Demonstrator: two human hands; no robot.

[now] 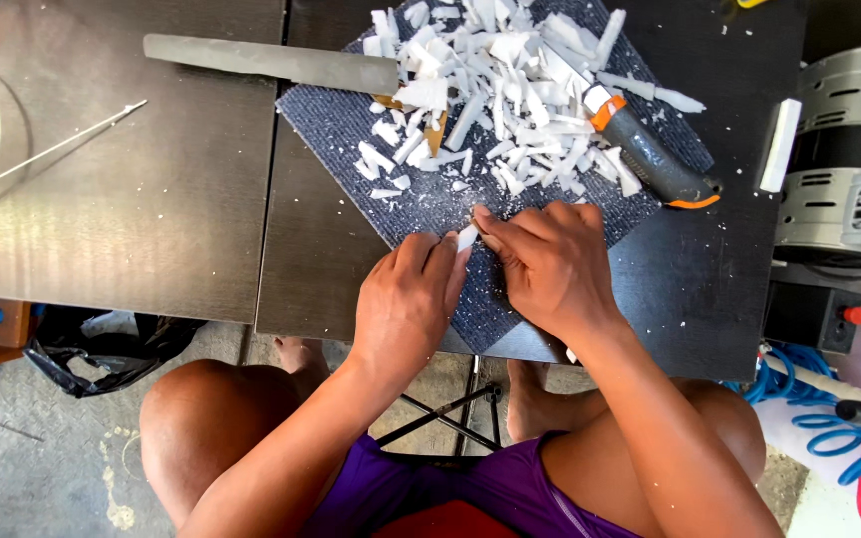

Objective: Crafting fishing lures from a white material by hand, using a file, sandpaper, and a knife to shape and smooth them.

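At the near corner of the dark grey mat (430,214), both hands meet on one small white strip (467,237).

- Left hand (406,299): fingers curled together, tips pinched on the strip's lower end.
- Right hand (550,264): fingers closed over the strip's upper end, thumb side toward the left hand; both lie equally near.
- White strip: short, its long axis tilted up and to the right, pointing away from the person toward the heap; most of it is covered by fingertips — its true length cannot be made out.
- Heap of white offcuts (510,80): on the mat's far half, well beyond the hands.
- Knife with grey and orange handle (650,154): on the mat's right edge, handle toward the right hand, blade buried in the heap.
- Long flat metal file (271,62): left of the mat, its tip reaching the heap.
- Thin white cord (52,149): far left of the mat, partly cut off by the frame.
- Grey machine (849,159) and blue coiled hose (829,418): right of the mat, cropped.
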